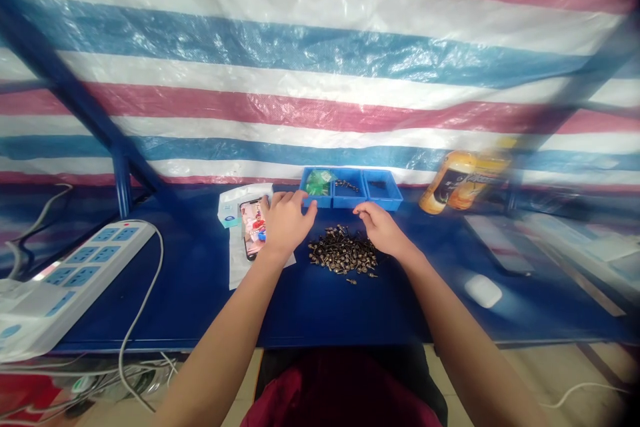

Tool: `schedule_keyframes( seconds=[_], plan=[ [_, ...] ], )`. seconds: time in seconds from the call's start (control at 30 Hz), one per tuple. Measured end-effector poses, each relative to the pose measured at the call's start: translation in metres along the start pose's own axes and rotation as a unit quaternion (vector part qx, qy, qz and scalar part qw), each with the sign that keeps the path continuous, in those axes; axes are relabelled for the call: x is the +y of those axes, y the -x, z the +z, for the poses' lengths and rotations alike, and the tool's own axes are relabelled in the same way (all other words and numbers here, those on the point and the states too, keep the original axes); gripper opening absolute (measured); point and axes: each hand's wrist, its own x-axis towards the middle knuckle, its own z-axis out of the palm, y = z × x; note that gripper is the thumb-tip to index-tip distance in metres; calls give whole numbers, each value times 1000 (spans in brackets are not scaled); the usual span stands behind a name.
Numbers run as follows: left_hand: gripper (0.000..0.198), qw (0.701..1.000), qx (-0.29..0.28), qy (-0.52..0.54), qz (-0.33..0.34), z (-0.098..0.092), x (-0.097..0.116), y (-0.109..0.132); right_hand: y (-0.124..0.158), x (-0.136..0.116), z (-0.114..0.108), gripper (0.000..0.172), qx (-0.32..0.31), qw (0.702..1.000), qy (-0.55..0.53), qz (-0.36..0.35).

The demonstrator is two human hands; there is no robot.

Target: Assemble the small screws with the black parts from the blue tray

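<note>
Closest in, two bare forearms over a dark red lap, stretched across a blue table [200, 293]. At the near left edge, a white power strip [75, 270] with blue sockets, cable looping off the table; near right, a small white rounded object [483, 291] (blurred, kind unclear). Mid-table, between the hands, a loose pile of screws [340, 257]: small, dark with brassy glints, heaped flat on the bare surface, a few strays just in front.

Left hand [285, 221] palm down just left of the pile, fingers loosely spread, tips touching the near rim of a blue tray [350, 202]. Right hand [383, 228] at the pile's far right edge, fingers curled downward and close together; whether pinching a screw, impossible to tell.

Just beside the left hand, a phone [251, 233] with a lit screen, lying on white paper. Further back, the three-part tray, something green in its left section. Off to the right, two orange bottles [453, 181], blurred. Behind everything, a red, white and blue striped tarp [320, 60].
</note>
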Motion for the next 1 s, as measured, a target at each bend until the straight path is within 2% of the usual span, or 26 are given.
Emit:
schedule_keyframes(
  seconds=[0.07,0.23,0.37,0.47,0.63,0.87,1.0],
  plan=[
    [25,999,-9,25,23,1,7,2,-1,-3,0,21,-1,1000,-22,10],
    [22,987,-74,90,106,7,26,13,-1,-17,-2,14,-16,996,-73,48],
    [25,975,-101,128,149,7,31,17,-1,-22,0,19,12,990,-121,73],
    [24,969,-113,147,161,6,31,16,-2,-23,4,26,19,985,-148,91],
    [24,965,-114,166,167,8,30,14,-3,-30,8,32,-20,975,-195,102],
    [28,956,-147,183,176,5,30,13,-3,-33,7,36,22,971,-208,116],
    [25,953,-146,187,186,6,31,13,-5,-30,9,34,8,958,-260,117]
  ],
)
